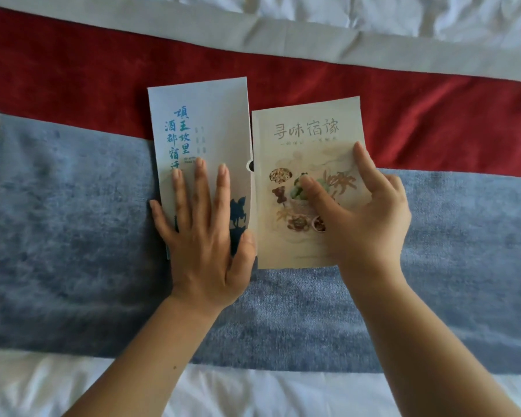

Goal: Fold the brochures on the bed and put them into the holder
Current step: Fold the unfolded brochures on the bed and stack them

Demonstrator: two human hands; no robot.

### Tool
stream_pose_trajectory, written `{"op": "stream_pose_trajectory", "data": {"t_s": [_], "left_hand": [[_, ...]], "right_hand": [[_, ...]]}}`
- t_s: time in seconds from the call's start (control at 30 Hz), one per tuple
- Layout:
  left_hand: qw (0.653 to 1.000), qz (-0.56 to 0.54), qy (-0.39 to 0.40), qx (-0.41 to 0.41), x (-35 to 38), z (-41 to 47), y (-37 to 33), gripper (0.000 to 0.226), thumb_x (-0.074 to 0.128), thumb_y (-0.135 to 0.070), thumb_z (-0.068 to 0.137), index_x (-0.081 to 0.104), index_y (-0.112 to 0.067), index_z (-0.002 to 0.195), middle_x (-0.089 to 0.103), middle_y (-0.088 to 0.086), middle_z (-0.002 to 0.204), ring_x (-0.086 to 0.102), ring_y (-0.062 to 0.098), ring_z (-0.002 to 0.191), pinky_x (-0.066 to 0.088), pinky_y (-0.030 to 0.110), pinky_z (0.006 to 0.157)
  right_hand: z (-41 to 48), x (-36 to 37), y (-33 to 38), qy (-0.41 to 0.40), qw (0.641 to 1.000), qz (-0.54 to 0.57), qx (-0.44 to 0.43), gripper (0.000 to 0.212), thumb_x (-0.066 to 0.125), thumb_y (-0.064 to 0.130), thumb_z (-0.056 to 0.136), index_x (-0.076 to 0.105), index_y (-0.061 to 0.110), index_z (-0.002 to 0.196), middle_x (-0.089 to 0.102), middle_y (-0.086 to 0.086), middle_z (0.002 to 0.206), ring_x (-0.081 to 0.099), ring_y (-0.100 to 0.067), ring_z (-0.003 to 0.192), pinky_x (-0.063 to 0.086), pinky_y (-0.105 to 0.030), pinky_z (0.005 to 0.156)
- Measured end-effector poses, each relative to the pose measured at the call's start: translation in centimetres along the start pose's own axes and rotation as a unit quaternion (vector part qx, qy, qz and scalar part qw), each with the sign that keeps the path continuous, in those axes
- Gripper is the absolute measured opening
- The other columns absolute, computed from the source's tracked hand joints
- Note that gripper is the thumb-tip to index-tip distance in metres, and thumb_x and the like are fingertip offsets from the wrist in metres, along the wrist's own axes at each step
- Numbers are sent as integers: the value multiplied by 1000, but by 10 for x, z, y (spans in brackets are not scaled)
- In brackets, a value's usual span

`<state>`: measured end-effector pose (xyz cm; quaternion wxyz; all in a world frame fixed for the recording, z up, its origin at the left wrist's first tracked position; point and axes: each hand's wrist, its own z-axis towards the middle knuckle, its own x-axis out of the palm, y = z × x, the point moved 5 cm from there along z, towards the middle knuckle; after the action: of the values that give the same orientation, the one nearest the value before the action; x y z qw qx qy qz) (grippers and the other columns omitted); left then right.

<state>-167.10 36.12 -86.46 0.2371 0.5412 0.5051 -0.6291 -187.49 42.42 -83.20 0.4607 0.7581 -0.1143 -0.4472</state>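
Folding step: flattening the blue-lettered brochure under a spread left hand, pinning the food brochure beneath the right hand, fingers straight. Next, probably: creasing firmly.

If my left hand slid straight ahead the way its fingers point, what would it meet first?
Nothing stands in its way. The left hand lies flat on the blue-lettered brochure, so it would slide along it to its far edge, then probably onto the red cloth.
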Motion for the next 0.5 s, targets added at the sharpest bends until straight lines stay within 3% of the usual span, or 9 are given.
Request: {"op": "stream_pose_trajectory", "data": {"t_s": [0.23, 0.43, 0.5], "left_hand": [[1000, 12, -10, 10, 4, -1, -1, 80, 18, -55, 93, 18, -16, 164, 10, 12, 172, 0, 38, 158, 1, 73, 118], [999, 37, -17, 17, 7, -2, 1, 79, 19, -54, 94, 20, -16, 163, 12, 14, 171, 3, 39, 158, 2, 73, 118], [998, 55, -8, 26, 9, -3, 1, 77, 16, -56, 96, 22, -19, 163, 12, 14, 171, 3, 41, 157, 4, 74, 117]], "right_hand": [[9, -12, 6, -72, 996, 51, -5, 94, 90, 60, 67, 52, 36, 150, 51, 20, 111, 54, 15, 103, 43, -5, 97], [-3, 13, 9, -43, 998, 12, -44, 90, 86, 58, 75, 48, 34, 153, 47, 8, 111, 55, 0, 102, 43, -11, 97], [-5, 17, 5, -30, 998, -21, -51, 87, 80, 61, 81, 45, 32, 155, 45, 6, 113, 51, 5, 102, 37, -3, 93]]}}
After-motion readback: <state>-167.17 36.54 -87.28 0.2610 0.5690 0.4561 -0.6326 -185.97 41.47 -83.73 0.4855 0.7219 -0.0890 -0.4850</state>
